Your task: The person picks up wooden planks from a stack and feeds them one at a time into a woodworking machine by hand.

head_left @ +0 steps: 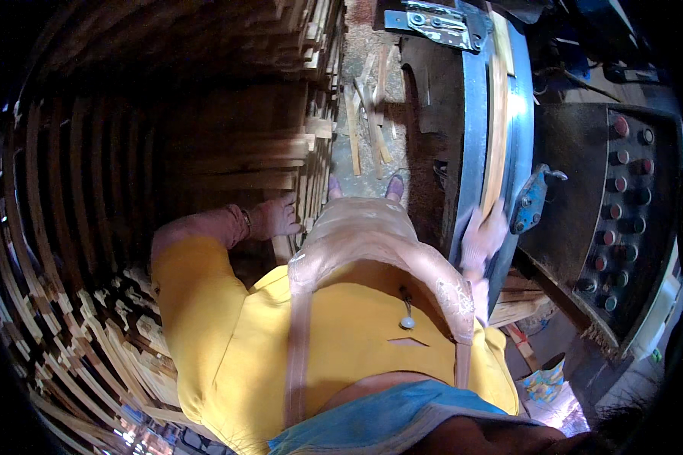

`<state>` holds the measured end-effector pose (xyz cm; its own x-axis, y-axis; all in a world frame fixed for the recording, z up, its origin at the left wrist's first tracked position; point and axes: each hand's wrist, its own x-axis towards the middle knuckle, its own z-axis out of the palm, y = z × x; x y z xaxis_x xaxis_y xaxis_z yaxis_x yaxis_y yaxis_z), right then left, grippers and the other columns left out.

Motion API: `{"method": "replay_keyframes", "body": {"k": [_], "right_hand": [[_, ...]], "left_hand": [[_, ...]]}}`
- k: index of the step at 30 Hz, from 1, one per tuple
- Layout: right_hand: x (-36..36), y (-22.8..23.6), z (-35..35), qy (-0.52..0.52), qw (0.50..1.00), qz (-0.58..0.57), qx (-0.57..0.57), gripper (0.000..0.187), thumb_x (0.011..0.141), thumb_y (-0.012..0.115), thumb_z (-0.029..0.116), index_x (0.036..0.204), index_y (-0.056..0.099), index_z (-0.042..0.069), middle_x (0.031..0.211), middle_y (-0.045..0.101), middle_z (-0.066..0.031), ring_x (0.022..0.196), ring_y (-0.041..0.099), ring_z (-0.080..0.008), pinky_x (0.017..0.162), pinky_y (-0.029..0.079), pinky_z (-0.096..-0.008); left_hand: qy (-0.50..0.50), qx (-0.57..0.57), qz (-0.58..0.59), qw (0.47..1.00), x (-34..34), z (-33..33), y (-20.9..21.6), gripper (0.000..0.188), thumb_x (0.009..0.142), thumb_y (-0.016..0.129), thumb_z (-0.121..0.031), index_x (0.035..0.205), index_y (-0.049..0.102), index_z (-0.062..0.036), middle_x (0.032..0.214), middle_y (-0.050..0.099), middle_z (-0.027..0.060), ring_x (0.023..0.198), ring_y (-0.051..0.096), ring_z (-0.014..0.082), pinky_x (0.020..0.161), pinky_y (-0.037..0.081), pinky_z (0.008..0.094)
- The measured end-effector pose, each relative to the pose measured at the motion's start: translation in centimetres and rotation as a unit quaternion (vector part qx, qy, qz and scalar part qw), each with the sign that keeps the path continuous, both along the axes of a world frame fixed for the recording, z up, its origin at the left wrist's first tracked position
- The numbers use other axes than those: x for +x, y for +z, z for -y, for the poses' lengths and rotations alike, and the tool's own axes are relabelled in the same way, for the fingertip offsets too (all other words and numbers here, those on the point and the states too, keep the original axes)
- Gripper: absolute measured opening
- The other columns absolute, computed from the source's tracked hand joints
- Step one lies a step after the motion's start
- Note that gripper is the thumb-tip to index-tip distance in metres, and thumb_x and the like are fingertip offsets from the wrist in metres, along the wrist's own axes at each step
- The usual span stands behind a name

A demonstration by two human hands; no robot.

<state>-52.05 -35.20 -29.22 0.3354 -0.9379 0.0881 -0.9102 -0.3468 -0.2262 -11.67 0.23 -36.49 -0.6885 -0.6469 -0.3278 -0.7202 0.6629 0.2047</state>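
A long pale wooden strip (pixel 498 125) lies lengthwise along the metal bed (pixel 474 106) of a machine on my right. My right hand (pixel 484 236), in a light glove and a little blurred, is closed around the near end of this strip. On the other side, my left hand (pixel 272 218) rests against a tall stack of wooden strips (pixel 315 163). Its fingers are stretched out and slightly apart over the stack's edge. A short wood end (pixel 282 249) shows just below that hand.
A control panel (pixel 622 205) with several push buttons stands right of the bed. A blue metal bracket (pixel 530 201) sits at the bed's side, a metal fitting (pixel 436 23) at its far end. Offcuts (pixel 368 114) litter the floor ahead. More strips (pixel 121 356) are piled behind on the left.
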Motion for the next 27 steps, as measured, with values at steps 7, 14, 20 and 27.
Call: {"method": "replay_keyframes", "body": {"k": [7, 14, 20, 27], "right_hand": [[-5.7, -1.1, -6.1, -0.076, 0.996, -0.033, -0.037, 0.066, 0.092, 0.069, 0.040, 0.141, 0.057, -0.003, 0.121, 0.069, -0.0263, 0.108, 0.064, -0.0454, 0.097, 0.049, -0.0537], [6.4, -2.5, 12.5, 0.092, 0.965, -0.011, -0.246, 0.043, 0.091, 0.069, 0.023, 0.133, 0.068, 0.013, 0.108, 0.071, -0.0077, 0.099, 0.064, -0.0290, 0.086, 0.051, -0.0445], [16.1, -2.1, 22.6, 0.116, 0.984, 0.008, -0.137, 0.028, 0.088, 0.071, 0.029, 0.112, 0.067, 0.015, 0.099, 0.072, -0.0110, 0.096, 0.066, -0.0354, 0.086, 0.052, -0.0491], [23.2, -3.5, 22.7, 0.193, 0.954, 0.174, -0.151, 0.044, 0.089, 0.076, 0.033, 0.123, 0.073, 0.006, 0.107, 0.075, -0.0191, 0.100, 0.070, -0.0397, 0.085, 0.055, -0.0486]], "left_hand": [[-0.028, -0.061, -0.110, 0.992, 5.0, 4.7, -3.7, 0.016, 0.092, 0.055, -0.020, 0.106, 0.062, -0.0153, 0.090, 0.056, 0.0053, 0.092, 0.060, 0.0244, 0.105, 0.045, 0.0503], [0.093, -0.078, 0.010, 0.993, 8.5, 9.0, 0.0, 0.019, 0.092, 0.054, -0.017, 0.109, 0.062, -0.0155, 0.094, 0.058, 0.0066, 0.101, 0.061, 0.0250, 0.105, 0.047, 0.0439], [0.363, 0.066, -0.244, 0.897, 9.7, 9.4, 2.0, 0.024, 0.095, 0.055, -0.017, 0.117, 0.062, -0.0104, 0.112, 0.059, 0.0104, 0.111, 0.060, 0.0276, 0.104, 0.049, 0.0412], [0.400, -0.056, -0.177, 0.898, 7.2, 13.9, 9.1, 0.016, 0.098, 0.054, -0.015, 0.108, 0.064, -0.0084, 0.113, 0.062, 0.0101, 0.111, 0.061, 0.0252, 0.097, 0.050, 0.0379]]}}
